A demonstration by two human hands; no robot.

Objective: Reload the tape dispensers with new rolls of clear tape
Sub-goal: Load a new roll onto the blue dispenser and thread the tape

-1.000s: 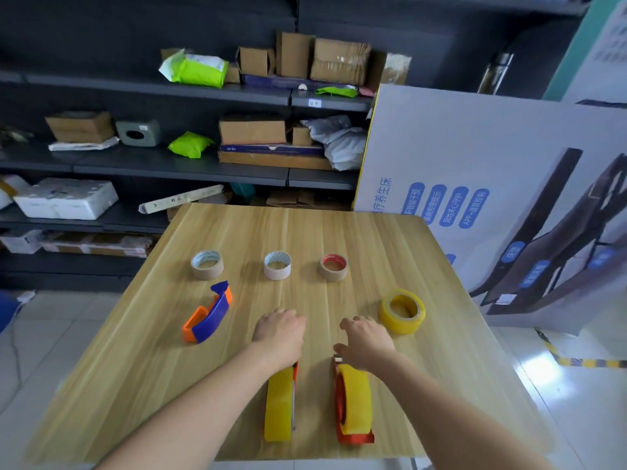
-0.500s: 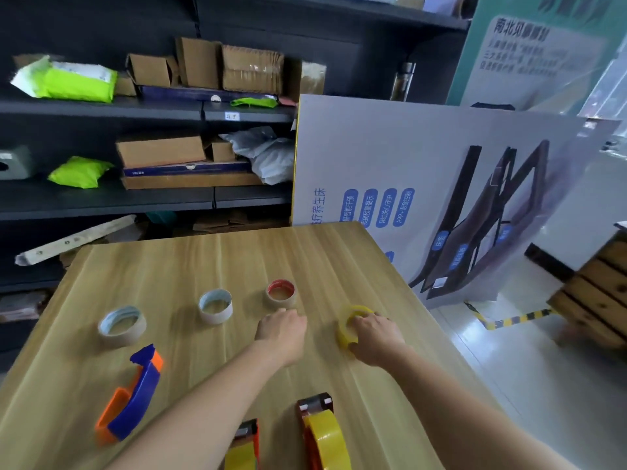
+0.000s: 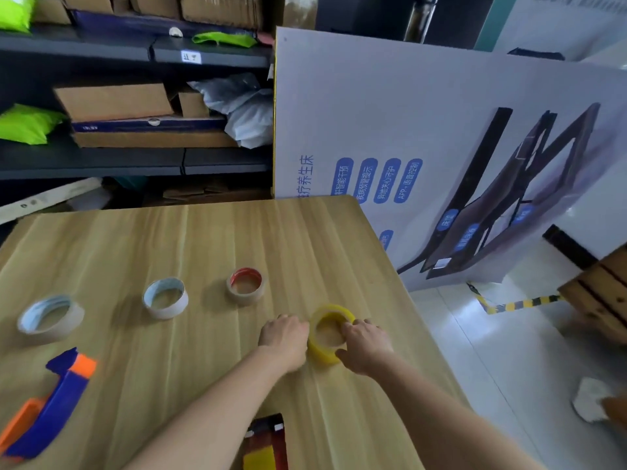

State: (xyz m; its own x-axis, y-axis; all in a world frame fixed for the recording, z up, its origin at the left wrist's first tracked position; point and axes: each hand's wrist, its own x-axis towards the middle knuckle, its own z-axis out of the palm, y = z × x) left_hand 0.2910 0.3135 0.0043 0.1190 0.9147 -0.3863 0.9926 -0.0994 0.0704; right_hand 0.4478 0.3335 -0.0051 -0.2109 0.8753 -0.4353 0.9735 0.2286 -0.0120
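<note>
A yellow roll of tape (image 3: 325,334) lies flat on the wooden table (image 3: 203,239) near its right edge. My right hand (image 3: 364,347) grips its right rim, with fingertips over the hole. My left hand (image 3: 285,340) presses curled fingers against the roll's left wall. A red dispenser loaded with yellow tape (image 3: 266,442) shows at the bottom edge between my forearms, partly cut off. A blue and orange dispenser (image 3: 51,405) lies at the lower left.
Three nearly bare tape cores stand in a row: one red inside (image 3: 246,286), two pale blue inside (image 3: 165,298) (image 3: 51,318). A large printed board (image 3: 441,147) leans beside the table's right edge. Shelves with boxes (image 3: 115,103) stand behind. A wooden crate (image 3: 604,300) sits on the floor at right.
Both hands left the two loaded dispensers and reached forward to the yellow roll. The right hand arrived first, then the left hand closed in on its left side. The view swung right.
</note>
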